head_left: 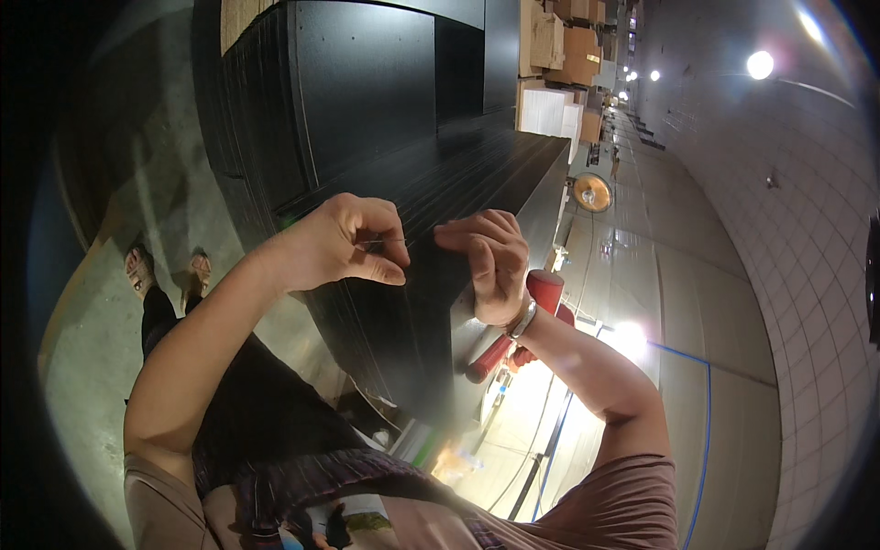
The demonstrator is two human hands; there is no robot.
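Both of my hands are raised over a stack of thin black panels, a short gap between them. My left hand is curled, with the thumb and fingertips drawn close together. A fine strand-like line shows at its fingers, too thin to identify. Across from it, my right hand has bent fingers, the thumb up against them and the index finger pointing toward the left hand. Whatever the right fingers pinch is too small to make out. A band circles my right wrist.
Larger black panels stand stacked beyond my hands. Cardboard boxes and a white carton are piled farther back. Red padded cylinders lie near my right forearm. A round fan-like fixture and bright lamps are to the right.
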